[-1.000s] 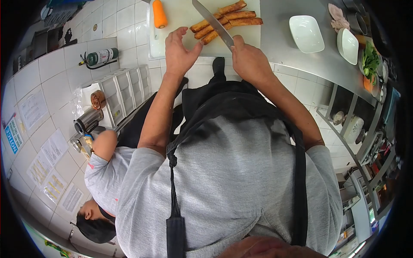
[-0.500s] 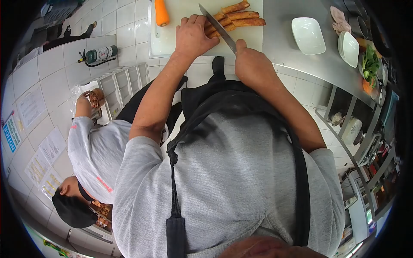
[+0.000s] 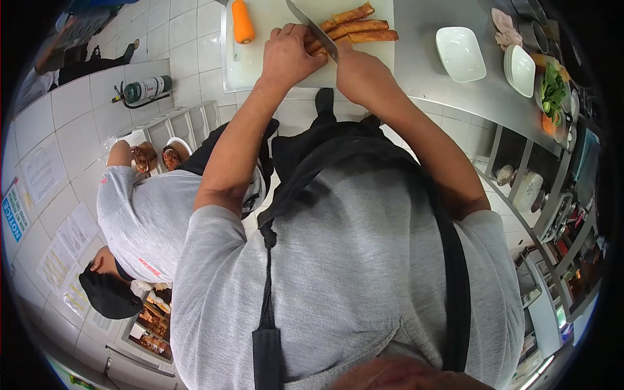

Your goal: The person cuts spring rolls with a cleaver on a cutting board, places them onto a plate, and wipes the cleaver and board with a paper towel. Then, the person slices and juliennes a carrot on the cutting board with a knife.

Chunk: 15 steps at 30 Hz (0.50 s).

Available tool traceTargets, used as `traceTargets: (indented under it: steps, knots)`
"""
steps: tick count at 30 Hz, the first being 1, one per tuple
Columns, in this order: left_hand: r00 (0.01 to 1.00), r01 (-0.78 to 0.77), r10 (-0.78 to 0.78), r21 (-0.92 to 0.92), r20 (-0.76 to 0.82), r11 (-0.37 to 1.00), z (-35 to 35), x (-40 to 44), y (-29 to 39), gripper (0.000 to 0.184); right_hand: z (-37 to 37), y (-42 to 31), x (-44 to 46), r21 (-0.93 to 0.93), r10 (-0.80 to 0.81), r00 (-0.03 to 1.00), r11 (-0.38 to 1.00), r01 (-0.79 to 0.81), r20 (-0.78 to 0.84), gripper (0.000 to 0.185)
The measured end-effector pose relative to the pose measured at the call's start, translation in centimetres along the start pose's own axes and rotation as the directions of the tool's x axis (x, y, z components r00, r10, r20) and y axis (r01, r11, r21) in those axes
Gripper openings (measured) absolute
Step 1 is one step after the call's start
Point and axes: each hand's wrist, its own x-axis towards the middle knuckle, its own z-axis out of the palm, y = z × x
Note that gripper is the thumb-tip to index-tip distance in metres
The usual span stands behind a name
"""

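Several long, golden-brown fried rolls (image 3: pixel 364 26) lie side by side on a white cutting board (image 3: pixel 257 70) at the top of the view. My left hand (image 3: pixel 289 55) is closed over their left ends, fingers bent and pressing them down. In my right hand (image 3: pixel 365 77) is a kitchen knife (image 3: pixel 311 25), gripped by its handle. Its blade slants across the rolls, right beside my left fingers; whether it has cut into them I cannot tell. A peeled carrot (image 3: pixel 242 23) rests on the board's left side.
Right of the board, a white rectangular dish (image 3: pixel 461 54) and stacked white bowls (image 3: pixel 520 71) stand on the steel counter (image 3: pixel 416 71), near a cloth (image 3: pixel 504 27) and green leaves (image 3: pixel 554 91). At left a co-worker (image 3: pixel 140 201) bends by bowls of food (image 3: pixel 172 156).
My right hand and the knife have shifted left, closer to my left hand, which stays on the rolls. The co-worker's arm has moved, and a second food bowl shows more fully.
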Motion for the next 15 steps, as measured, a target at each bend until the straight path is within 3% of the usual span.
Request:
traceTargets:
  steps: [6, 9, 15]
  knots:
    - [1.000, -0.016, 0.015, -0.027, -0.023, 1.000, 0.4, 0.1, -0.6, 0.052, -2.4, -0.6, -2.1, -0.050, 0.005, 0.995, 0.999, 0.000, 0.103, 0.028]
    - [1.000, -0.013, 0.013, -0.026, -0.013, 1.000, 0.6, 0.0, -0.8, 0.053, -1.1, -0.7, -1.3, -0.058, 0.059, 0.993, 0.997, -0.053, 0.101, 0.027]
    - [0.999, -0.024, 0.023, -0.044, -0.034, 0.999, 0.3, 0.0, -0.9, 0.052, -1.7, -0.6, -1.4, -0.040, 0.017, 0.998, 0.999, -0.014, 0.060, 0.026]
